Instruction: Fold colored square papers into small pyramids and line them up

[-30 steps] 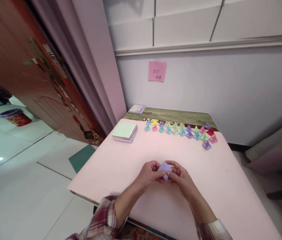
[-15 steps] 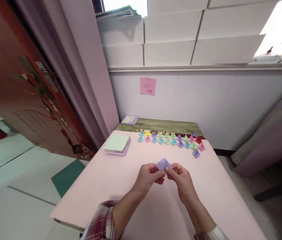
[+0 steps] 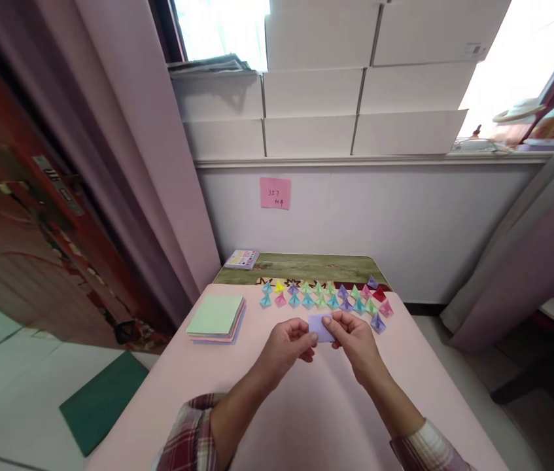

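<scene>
A small folded piece of purple paper (image 3: 320,328) is held above the pink tabletop (image 3: 257,386), looking like a flat square. My left hand (image 3: 286,345) pinches its left edge between thumb and fingers. On the other side, my right hand (image 3: 354,337) grips the right part, the thumb lying on its face. Just beyond the hands stand two rows of small folded paper pieces (image 3: 307,300) in blue, green, purple, pink, yellow and red. One purple folded piece (image 3: 378,322) sits apart, nearest my right hand.
A stack of square coloured paper (image 3: 215,315), pale green on top, lies at the table's left. A small printed packet (image 3: 242,259) rests at the back left corner. Behind the table, a pink note (image 3: 275,193) is stuck to the wall. A green board (image 3: 104,399) lies on the floor.
The purple paper has gone from a pointed, triangular shape to a flat square outline. My right thumb has shifted up onto its face. The camera view has tilted up and turned slightly right.
</scene>
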Tool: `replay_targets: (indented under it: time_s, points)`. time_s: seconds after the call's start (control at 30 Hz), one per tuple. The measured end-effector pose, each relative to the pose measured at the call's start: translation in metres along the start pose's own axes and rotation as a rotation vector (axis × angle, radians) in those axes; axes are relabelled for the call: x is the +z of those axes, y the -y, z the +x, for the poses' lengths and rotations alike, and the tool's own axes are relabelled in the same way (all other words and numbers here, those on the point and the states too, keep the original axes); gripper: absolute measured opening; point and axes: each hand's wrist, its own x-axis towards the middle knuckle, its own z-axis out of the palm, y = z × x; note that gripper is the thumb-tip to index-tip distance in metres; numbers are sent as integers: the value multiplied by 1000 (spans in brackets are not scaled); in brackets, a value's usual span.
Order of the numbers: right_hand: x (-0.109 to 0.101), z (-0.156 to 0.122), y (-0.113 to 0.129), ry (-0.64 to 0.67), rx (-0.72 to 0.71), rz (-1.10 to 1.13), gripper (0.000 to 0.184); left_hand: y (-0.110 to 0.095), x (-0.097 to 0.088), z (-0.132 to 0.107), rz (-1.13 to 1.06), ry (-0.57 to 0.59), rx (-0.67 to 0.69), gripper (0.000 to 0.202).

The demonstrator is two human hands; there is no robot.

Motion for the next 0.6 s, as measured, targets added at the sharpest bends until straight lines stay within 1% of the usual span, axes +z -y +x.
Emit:
replay_targets:
  time_s: [0.1, 0.2, 0.33, 0.43, 0.5, 0.53, 0.6]
  points:
    - [6, 8, 2, -27, -7, 19, 40, -3, -1, 5, -58, -30, -42, 36]
    - [8, 13, 7, 2, -18, 2, 41, -3, -7, 10, -62, -48, -56, 37]
    - [6, 19, 15, 86, -14, -40, 41, -11, -16, 13, 15, 26, -60, 34]
    - [6, 20, 14, 61, 20, -6, 41, -23, -23, 16, 105, 71, -31, 30]
    - [8, 19, 10, 35, 57, 29, 42, -32, -29, 19, 170, 78, -18, 28]
    - [10, 17, 8, 38, 79, 38, 42, -35, -32, 22, 200, 61, -2, 28]
    - [15, 13, 4, 85, 134, 43, 43, -39, -37, 27, 233, -25, 73, 28]
